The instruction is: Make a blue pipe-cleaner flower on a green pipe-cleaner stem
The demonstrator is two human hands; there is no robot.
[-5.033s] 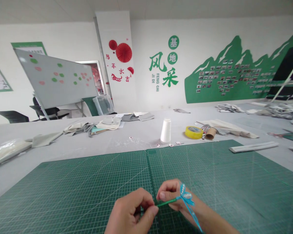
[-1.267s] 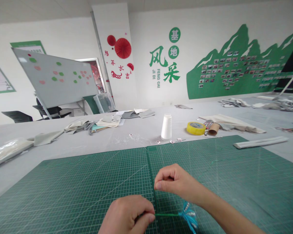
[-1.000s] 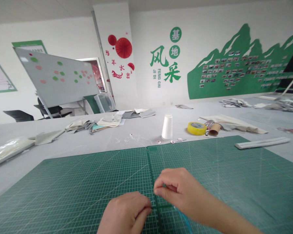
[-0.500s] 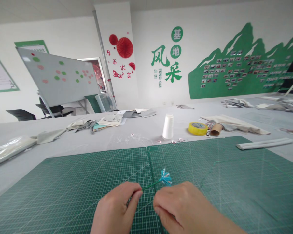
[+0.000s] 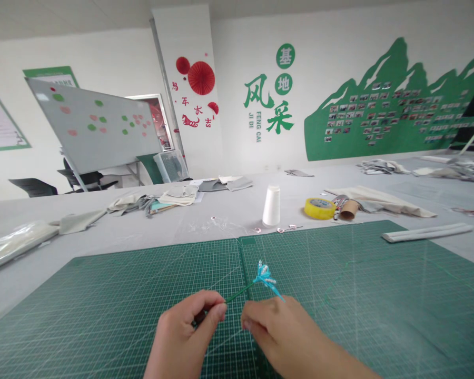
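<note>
My left hand point(image 5: 193, 326) pinches the lower end of a thin green stem between thumb and forefinger. The stem carries a small blue craft flower point(image 5: 264, 275) with pale, bead-like strips on its petals, and it slants up to the right. One blue petal droops towards the back of my right hand point(image 5: 278, 329). That hand is closed, its fingers curled just right of the stem; whatever they pinch is hidden. Both hands are over a green cutting mat point(image 5: 134, 289) with a white grid. A loose green thread point(image 5: 348, 263) curves across the mat's right side.
Beyond the mat stand a white thread cone point(image 5: 272, 206) and a yellow tape roll point(image 5: 319, 208), with a cardboard tube point(image 5: 348, 210) beside it. A rolled grey cloth strip point(image 5: 426, 233) overlaps the mat's right back edge. Fabric scraps point(image 5: 179, 195) lie farther back.
The flower has risen slightly and tipped left, and one petal now hangs apart from the others. My right hand has shifted a little left; my left hand still pinches the stem.
</note>
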